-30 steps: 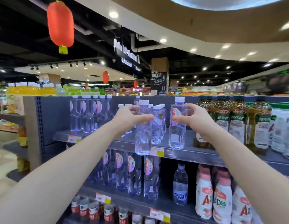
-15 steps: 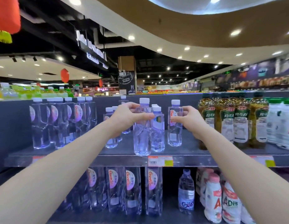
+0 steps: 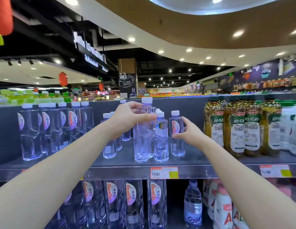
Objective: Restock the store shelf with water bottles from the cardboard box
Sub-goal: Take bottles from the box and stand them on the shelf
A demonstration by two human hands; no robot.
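My left hand [image 3: 127, 119] is curled round the upper body of a tall clear plastic water bottle [image 3: 144, 142] with a white cap. The thumb lies across the front and the fingers wrap behind the shoulder. This bottle stands upright on the grey metal shelf [image 3: 201, 161] at the centre of the frame, just beside a shorter clear bottle [image 3: 161, 142] on its right.

My right hand [image 3: 189, 132] is half closed. Its thumb and fingers pinch a small clear labelled water bottle [image 3: 177, 149], right of centre, at label height. This bottle also stands upright on the shelf.

Compared with half a second ago, the left hand keeps the same grip. The right hand has moved down from the small bottle's shoulder to its label.
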